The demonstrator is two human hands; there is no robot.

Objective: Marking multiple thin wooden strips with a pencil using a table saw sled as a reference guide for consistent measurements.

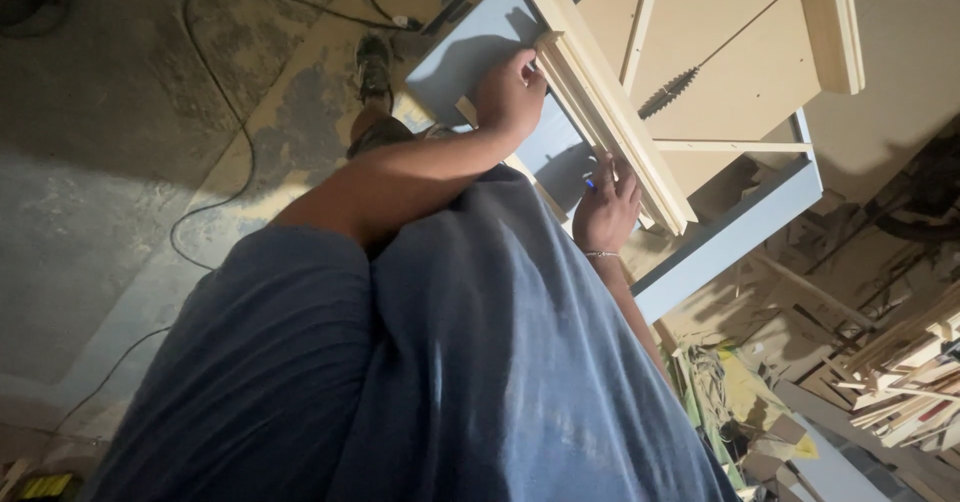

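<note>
Partly hidden, both hands' fingers press wooden strips (610, 122); grip unclear, blade (667, 93) half-sunk.

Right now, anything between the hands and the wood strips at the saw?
Nothing visible. The left hand and right hand both rest directly against the wood strips; the saw blade stands beyond them.

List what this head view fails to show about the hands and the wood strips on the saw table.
- Left hand: fingertips curl over the wood strips; grip unclear.
- Right hand: a small blue thing at its fingers, too small to identify.
- Saw blade: only its toothed top shows above the table.
- Strips' far ends: cut off by the top edge.
</note>
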